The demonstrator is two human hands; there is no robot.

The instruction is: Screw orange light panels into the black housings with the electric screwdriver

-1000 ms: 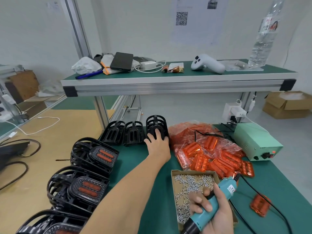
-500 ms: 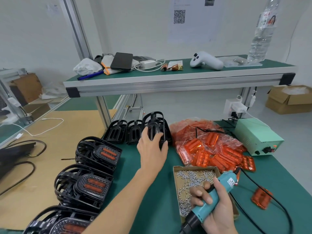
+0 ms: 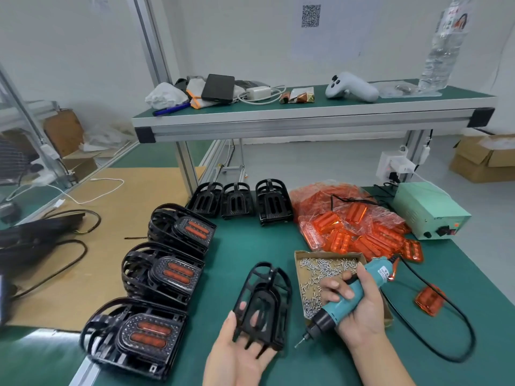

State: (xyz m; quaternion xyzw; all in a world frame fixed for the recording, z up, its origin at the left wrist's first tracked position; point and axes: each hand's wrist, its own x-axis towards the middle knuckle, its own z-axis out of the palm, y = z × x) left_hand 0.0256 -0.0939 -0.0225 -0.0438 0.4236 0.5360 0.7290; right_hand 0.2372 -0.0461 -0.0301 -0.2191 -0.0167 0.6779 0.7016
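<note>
Housings with orange panels already fitted stand stacked at nine o'clock on the green mat, ribbed black plastic cages with glossy orange strips set in dotted faces; these look finished. At eleven to twelve o'clock three bare housings wait in a row. Near six o'clock the left hand cradles one empty housing from beneath, fingers spread behind its open bars and thumb up its left edge; no panel sits in it yet. Just right, a shallow cardboard tray holds small shiny screws. The right hand curls firmly round the teal screwdriver, bit pointing down at the mat. At one to two o'clock a crinkled bag of loose panels remains, so plenty of work appears left.
</note>
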